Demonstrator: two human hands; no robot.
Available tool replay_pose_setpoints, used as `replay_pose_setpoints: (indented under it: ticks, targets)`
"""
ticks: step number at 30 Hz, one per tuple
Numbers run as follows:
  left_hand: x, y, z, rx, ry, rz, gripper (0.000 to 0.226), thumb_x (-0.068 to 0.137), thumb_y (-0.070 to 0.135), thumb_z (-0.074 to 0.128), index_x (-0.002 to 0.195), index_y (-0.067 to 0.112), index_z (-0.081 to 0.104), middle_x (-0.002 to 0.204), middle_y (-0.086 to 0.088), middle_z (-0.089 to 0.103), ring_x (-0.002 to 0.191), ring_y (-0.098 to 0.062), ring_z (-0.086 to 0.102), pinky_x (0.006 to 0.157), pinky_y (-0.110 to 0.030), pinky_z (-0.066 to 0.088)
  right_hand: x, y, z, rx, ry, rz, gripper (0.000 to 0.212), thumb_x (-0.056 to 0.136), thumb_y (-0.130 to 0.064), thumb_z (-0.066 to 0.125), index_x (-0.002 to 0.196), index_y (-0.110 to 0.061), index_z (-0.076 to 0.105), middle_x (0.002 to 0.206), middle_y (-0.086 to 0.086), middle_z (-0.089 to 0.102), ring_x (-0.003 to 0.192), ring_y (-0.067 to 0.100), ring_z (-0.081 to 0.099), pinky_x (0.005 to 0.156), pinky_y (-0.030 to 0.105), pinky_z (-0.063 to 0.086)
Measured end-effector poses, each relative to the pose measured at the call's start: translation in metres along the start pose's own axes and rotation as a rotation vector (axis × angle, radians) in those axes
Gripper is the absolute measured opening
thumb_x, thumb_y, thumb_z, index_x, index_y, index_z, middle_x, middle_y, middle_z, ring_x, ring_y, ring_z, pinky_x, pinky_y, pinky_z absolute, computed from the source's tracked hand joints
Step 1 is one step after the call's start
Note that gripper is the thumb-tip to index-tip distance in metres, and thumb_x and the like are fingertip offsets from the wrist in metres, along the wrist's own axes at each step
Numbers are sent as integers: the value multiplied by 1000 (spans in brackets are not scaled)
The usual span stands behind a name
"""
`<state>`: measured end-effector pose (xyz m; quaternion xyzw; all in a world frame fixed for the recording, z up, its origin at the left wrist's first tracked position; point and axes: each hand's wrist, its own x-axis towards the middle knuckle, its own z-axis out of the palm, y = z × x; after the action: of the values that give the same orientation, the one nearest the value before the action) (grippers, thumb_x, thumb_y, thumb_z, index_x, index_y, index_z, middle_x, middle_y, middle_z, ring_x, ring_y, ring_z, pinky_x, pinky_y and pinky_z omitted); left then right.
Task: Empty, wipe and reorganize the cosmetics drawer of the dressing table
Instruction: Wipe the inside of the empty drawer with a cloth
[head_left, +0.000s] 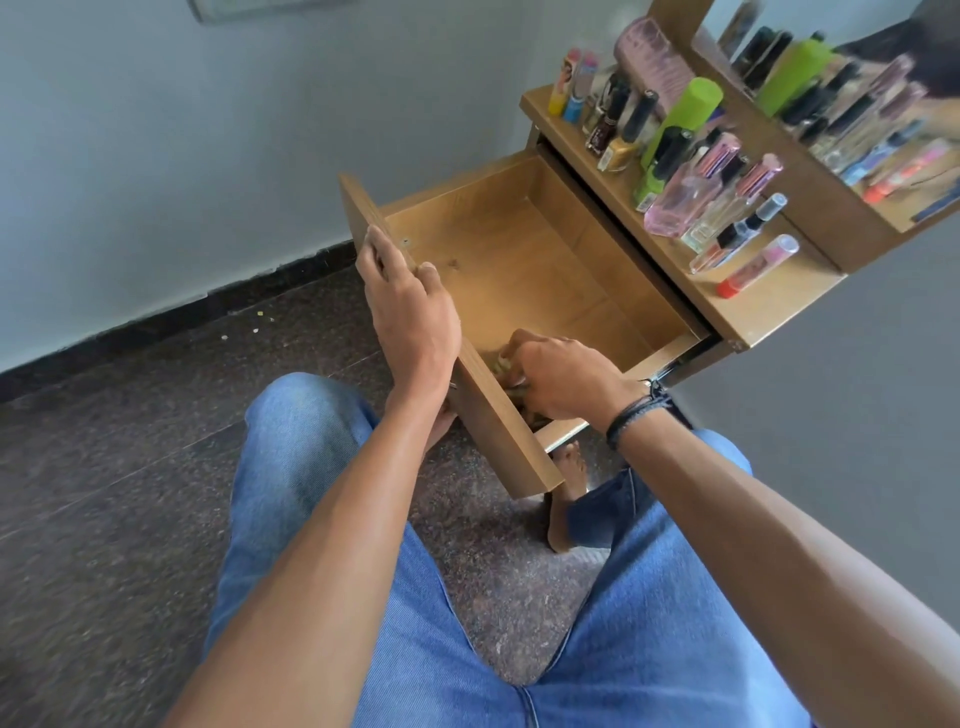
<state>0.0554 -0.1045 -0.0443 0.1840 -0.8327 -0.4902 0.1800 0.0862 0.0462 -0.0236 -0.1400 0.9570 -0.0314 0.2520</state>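
The wooden drawer (524, 249) of the dressing table stands pulled out, its inside bare. My left hand (405, 306) grips the top edge of the drawer's front panel (488, 410), thumb inside and fingers outside. Inside the near corner, my right hand (556, 379) holds a crumpled greenish-brown cloth (501, 364) pressed against the drawer's bottom; most of the cloth is hidden under the hand and behind the panel. Several cosmetics stand on the table top (769, 306): nail polish bottles, a green bottle (675, 130), pink perfume bottles (691, 192) and lip tubes (756, 265).
A mirror (852, 88) behind the shelf reflects the bottles. A grey wall and black skirting run along the left. My jeans-clad knees and a bare foot (566, 499) sit on the speckled dark floor (130, 467) under the drawer.
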Motion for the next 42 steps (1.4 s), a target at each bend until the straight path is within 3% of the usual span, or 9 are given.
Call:
replay_pose_setpoints:
  ticks: [5, 10, 14, 22, 27, 30, 32, 37, 42]
  targets:
    - [2, -3, 2, -10, -3, 1, 60, 102, 16, 42, 157, 4, 20, 160, -5, 26, 137, -20, 42, 103, -19, 33, 14, 40, -10, 58, 51, 127, 22, 96, -29, 70, 117, -22, 69, 109, -6, 67, 77, 9, 61, 67, 20, 47]
    - [2, -3, 4, -16, 13, 7, 61, 101, 15, 43, 157, 3, 21, 159, -5, 28, 135, -20, 44, 99, -16, 32, 29, 89, -34, 33, 70, 275, 39, 94, -18, 67, 132, -28, 66, 143, 0, 58, 122, 28, 60, 107, 39, 48]
    - [2, -5, 4, -15, 10, 10, 61, 102, 16, 43, 157, 3, 21, 159, -5, 28, 134, -20, 44, 97, -13, 30, 29, 95, -33, -4, 58, 248, 48, 95, -10, 63, 138, -34, 63, 156, -7, 45, 134, 26, 53, 112, 33, 41]
    - [2, -2, 2, 5, 4, 2, 60, 102, 15, 42, 157, 3, 21, 159, -7, 27, 134, -21, 44, 102, -20, 35, 12, 81, -11, 17, 141, 344, 32, 96, -8, 54, 125, -11, 66, 133, 13, 63, 113, 37, 64, 95, 40, 55]
    - [1, 1, 1, 3, -10, -14, 60, 102, 16, 41, 157, 3, 21, 160, -6, 26, 133, -22, 45, 105, -29, 40, 3, 34, -2, 62, 151, 244, 28, 95, -10, 59, 123, -10, 67, 134, 15, 63, 124, 31, 62, 93, 34, 53]
    - [0, 3, -1, 2, -19, -12, 60, 102, 16, 41, 157, 4, 20, 159, -6, 27, 133, -22, 46, 103, -26, 40, 1, 6, 11, 111, 139, 166, 23, 95, -9, 62, 117, -12, 69, 130, 10, 54, 96, 25, 67, 68, 20, 53]
    - [0, 3, -2, 2, -27, -18, 60, 102, 17, 41, 157, 4, 20, 159, -6, 27, 132, -23, 46, 104, -30, 42, 0, -4, 17, 163, 147, 152, 27, 95, -8, 62, 122, -13, 67, 119, 2, 45, 83, 21, 61, 64, 18, 48]
    - [0, 2, -2, -9, -40, -22, 62, 102, 20, 42, 158, 6, 20, 160, -7, 25, 132, -23, 47, 99, -25, 39, -11, 1, 3, 423, 163, 143, 53, 87, -2, 60, 131, -30, 69, 130, 1, 54, 104, 25, 62, 82, 30, 49]
    - [1, -1, -2, -14, -60, -40, 66, 102, 24, 43, 159, 9, 13, 164, -7, 18, 140, -25, 37, 103, -25, 33, -39, 19, -10, 730, 386, 189, 51, 84, -6, 73, 130, -27, 69, 133, 3, 61, 113, 24, 62, 94, 43, 55]
